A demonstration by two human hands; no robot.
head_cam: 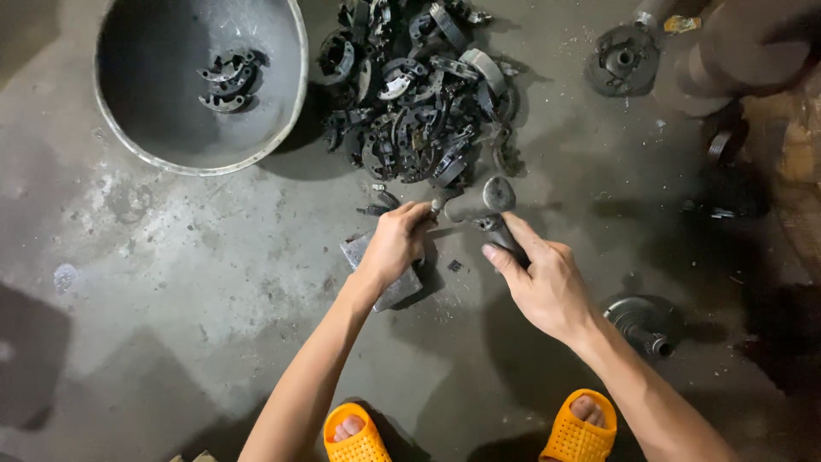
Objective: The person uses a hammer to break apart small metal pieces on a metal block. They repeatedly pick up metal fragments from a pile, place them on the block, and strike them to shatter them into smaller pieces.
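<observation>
Only three shoes lie in the far-left basin while the pile remains large; left hand pinches a small part over the block, right hand grips a hammer.

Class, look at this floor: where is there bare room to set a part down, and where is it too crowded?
Bare concrete lies left of the left hand, below the metal basin. Another patch lies between the pile of dark curved parts and the round hub. It is crowded around the pile and where both hands meet.
</observation>
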